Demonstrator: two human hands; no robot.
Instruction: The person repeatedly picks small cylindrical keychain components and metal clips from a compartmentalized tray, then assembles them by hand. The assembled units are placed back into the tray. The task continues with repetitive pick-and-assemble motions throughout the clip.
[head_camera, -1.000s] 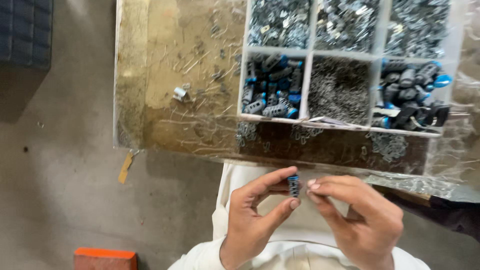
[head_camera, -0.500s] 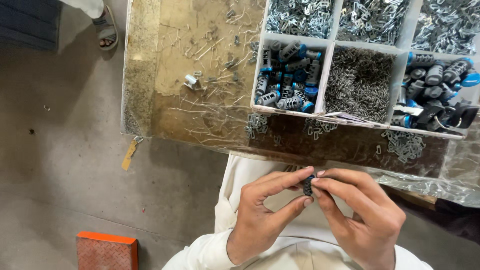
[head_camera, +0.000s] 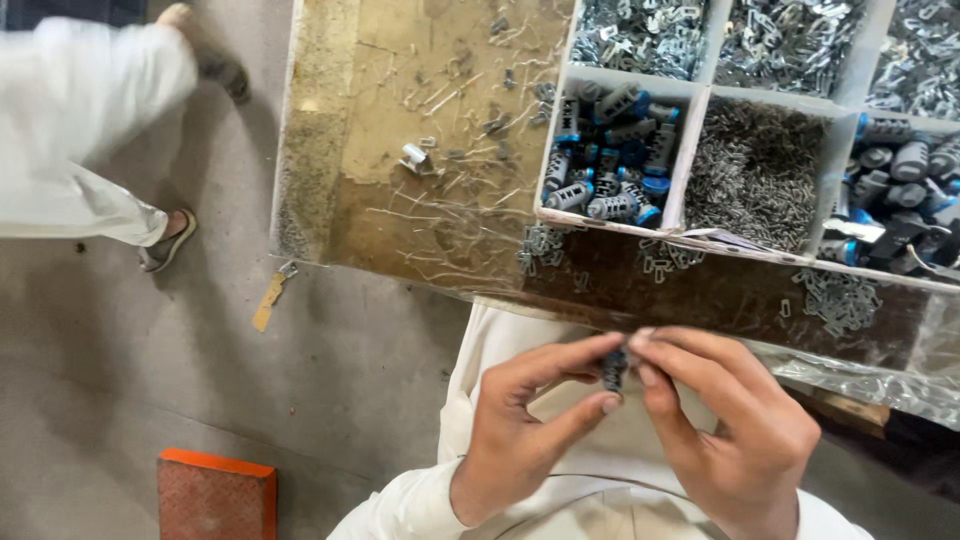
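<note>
My left hand (head_camera: 525, 430) and my right hand (head_camera: 730, 425) meet in front of my chest, below the table edge. Between their fingertips they pinch one small dark cylindrical part (head_camera: 614, 371); most of it is hidden by the fingers. Just above the hands lies the worn wooden table (head_camera: 400, 215) with a white divided tray (head_camera: 690, 170) on it. One compartment holds grey and blue cylindrical parts (head_camera: 610, 160). The one beside it is full of small metal clips (head_camera: 757, 175).
Loose metal clips (head_camera: 840, 298) and wire scraps lie on the table near its front edge. Another person in white clothing (head_camera: 75, 140) walks past at the upper left. An orange block (head_camera: 215, 495) stands on the concrete floor at the lower left.
The view has shifted, so the table sits higher and more to the right. A walking person has come into view at the upper left. My hands still pinch the small part together.
</note>
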